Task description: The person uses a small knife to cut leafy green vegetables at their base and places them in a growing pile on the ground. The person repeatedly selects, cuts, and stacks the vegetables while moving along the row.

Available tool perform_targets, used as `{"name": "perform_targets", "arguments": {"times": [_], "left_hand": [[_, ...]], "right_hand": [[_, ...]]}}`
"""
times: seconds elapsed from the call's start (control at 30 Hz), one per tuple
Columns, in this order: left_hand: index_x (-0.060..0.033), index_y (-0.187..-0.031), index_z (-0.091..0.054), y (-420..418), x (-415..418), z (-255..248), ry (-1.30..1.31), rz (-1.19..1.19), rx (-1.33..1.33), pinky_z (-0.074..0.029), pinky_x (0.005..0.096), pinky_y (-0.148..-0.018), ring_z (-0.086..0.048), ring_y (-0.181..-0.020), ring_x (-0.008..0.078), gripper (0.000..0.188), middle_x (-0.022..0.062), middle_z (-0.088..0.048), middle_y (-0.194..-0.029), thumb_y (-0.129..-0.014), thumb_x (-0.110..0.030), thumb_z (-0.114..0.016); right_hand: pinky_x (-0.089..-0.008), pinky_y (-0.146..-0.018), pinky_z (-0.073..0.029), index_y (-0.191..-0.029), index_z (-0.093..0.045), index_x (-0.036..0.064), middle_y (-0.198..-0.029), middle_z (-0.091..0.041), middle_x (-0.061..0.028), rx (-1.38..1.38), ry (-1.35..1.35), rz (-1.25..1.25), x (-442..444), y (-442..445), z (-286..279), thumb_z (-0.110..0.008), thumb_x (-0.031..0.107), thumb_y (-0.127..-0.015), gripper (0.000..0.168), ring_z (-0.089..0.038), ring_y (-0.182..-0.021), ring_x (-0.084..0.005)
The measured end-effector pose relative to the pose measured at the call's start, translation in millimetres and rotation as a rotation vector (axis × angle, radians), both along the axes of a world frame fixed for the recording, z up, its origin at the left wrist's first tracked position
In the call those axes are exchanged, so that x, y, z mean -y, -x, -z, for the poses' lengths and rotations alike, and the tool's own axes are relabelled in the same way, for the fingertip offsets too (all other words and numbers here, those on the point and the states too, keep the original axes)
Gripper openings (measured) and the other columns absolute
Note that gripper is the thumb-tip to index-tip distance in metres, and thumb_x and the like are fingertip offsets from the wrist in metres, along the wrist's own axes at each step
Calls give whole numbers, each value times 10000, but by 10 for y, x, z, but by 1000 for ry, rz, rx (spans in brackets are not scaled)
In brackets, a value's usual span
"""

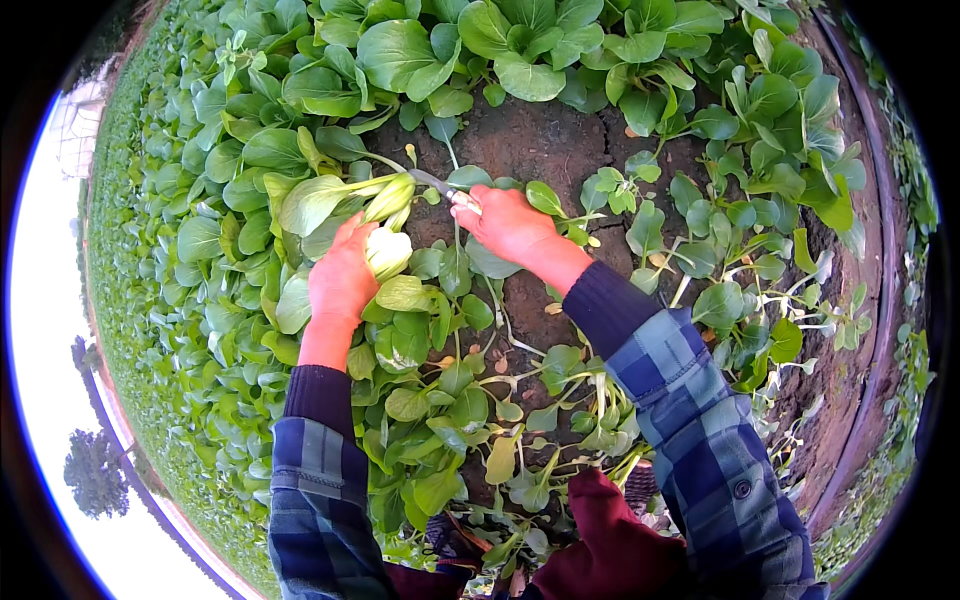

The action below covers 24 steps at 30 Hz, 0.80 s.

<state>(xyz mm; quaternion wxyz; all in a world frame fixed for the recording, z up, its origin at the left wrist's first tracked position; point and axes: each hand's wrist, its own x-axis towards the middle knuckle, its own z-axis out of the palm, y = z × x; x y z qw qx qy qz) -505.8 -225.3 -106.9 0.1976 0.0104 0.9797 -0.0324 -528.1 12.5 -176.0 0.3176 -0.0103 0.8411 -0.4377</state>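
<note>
My left hand is closed round a cut head of leafy greens, whose pale stem base faces right. My right hand grips the handle of a small curved knife. Its dark blade points up and left, reaching the light green stalks of another leafy plant just above my left hand. Whether the blade cuts into those stalks cannot be told. The blade's tip is hidden by the stalks.
Dense leafy greens stand ahead and to the left. Bare brown soil lies beyond my right hand. Loose leaves and stems lie near my feet. A dark hose or pipe runs along the right side.
</note>
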Motion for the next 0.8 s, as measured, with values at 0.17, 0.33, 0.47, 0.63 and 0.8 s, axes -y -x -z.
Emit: {"name": "perform_targets", "arguments": {"times": [0.17, 0.33, 0.47, 0.63, 0.8], "left_hand": [[-244, -1334, -568, 14, 17, 68, -34, 2, -22, -548, 405, -845, -687, -1013, 262, 547, -63, -454, -1507, -827, -38, -572], [-224, -1295, -604, -75, 80, 19, -78, -46, -46, -538, 390, -873, -668, -1061, 272, 523, -34, -495, -1475, -807, -35, -611], [-140, -1281, -616, -231, 54, -118, -268, -111, -90, -481, 349, -973, -610, -1174, 272, 550, 54, -534, -1428, -747, -47, -712], [-85, -1279, -608, -445, -187, -541, -571, -69, -250, -445, 344, -1055, -559, -1261, 288, 639, 108, -540, -1412, -660, 42, -702], [-17, -1235, -629, -809, -574, -977, -792, 20, -304, -377, 406, -1123, -490, -1333, 308, 601, 185, -552, -1362, -635, -1, -664]], "right_hand": [[-498, -806, -537, -1140, -584, 84, -1013, -691, -179, -122, -51, 33, 80, -55, -68, -510, 467, -974, 424, -673, -950, -389], [-493, -729, -551, -1121, -587, 88, -870, -697, -180, -210, -101, -18, 114, -205, -41, -514, 474, -975, 420, -687, -832, -384], [-480, -747, -545, -1096, -607, 69, -892, -697, -182, -142, -69, -3, 81, -237, -69, -533, 470, -958, 432, -685, -845, -374], [-406, -748, -531, -1119, -592, 29, -882, -679, -163, -112, 253, 279, -282, -504, -95, -658, 530, -883, 558, -677, -813, -299], [-235, -688, -483, -1193, -583, 27, -1020, -591, 28, -217, 728, 615, -410, -650, -730, -916, 279, -702, 644, -535, -772, -64]]}}
